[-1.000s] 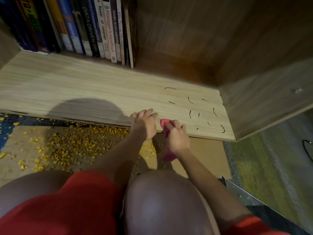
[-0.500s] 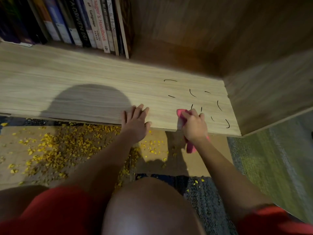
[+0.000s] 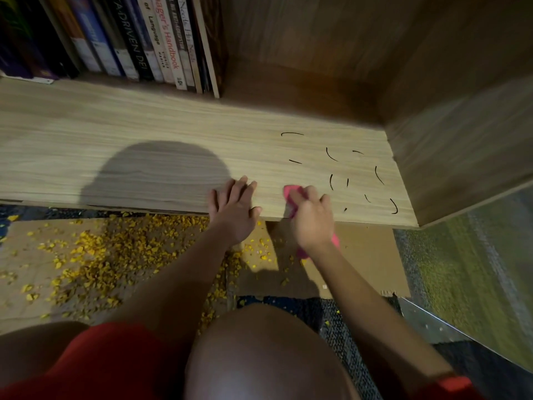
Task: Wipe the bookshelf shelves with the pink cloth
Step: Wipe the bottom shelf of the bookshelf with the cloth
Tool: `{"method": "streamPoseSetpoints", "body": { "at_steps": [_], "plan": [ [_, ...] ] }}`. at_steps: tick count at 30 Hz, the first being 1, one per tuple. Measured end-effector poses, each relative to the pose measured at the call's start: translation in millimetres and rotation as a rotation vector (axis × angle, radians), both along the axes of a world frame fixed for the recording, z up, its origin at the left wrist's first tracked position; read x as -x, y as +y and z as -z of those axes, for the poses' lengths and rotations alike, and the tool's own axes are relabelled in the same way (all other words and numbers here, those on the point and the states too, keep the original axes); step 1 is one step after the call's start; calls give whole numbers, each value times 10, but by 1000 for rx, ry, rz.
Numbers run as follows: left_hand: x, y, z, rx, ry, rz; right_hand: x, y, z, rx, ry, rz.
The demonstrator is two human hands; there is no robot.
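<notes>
A light wooden shelf board [image 3: 144, 134] runs across the view, with several short black curved marks [image 3: 331, 154] on its right part. My right hand [image 3: 313, 219] grips the pink cloth [image 3: 291, 194] at the shelf's front edge, just left of the marks; the cloth's tail hangs below my wrist. Flat on the front edge, a little to the left, lies my left hand [image 3: 233, 210] with straight fingers.
A row of upright books [image 3: 138, 39] stands at the back left of the shelf. The bookshelf's side wall [image 3: 461, 145] closes the right end. Yellow crumbs [image 3: 109, 255] litter the cardboard [image 3: 366, 255] on the floor below. My knees are in front.
My right hand has carried the pink cloth to the right along the front edge, closer to the black marks. My left hand's fingers have flattened onto the shelf.
</notes>
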State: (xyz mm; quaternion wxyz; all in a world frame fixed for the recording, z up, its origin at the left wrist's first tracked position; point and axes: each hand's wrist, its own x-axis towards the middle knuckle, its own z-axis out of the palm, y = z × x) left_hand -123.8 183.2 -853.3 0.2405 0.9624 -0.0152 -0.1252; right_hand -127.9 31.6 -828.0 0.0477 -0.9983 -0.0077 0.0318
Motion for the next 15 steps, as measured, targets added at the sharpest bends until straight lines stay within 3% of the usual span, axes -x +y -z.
{"method": "streamPoseSetpoints", "body": {
  "at_steps": [3, 8, 12, 15],
  "plan": [
    [-11, -12, -3, 7, 0, -8, 128, -64, 20, -21, -41, -162],
    [-11, 10, -16, 4, 18, 4, -205, -151, -59, -49, 6, 122],
    [-9, -48, -51, 3, 14, -32, 79, -38, 17, -67, -16, -86],
    [13, -132, -95, -27, -39, -42, 18, -360, -22, -115, -34, 71]
  ]
}}
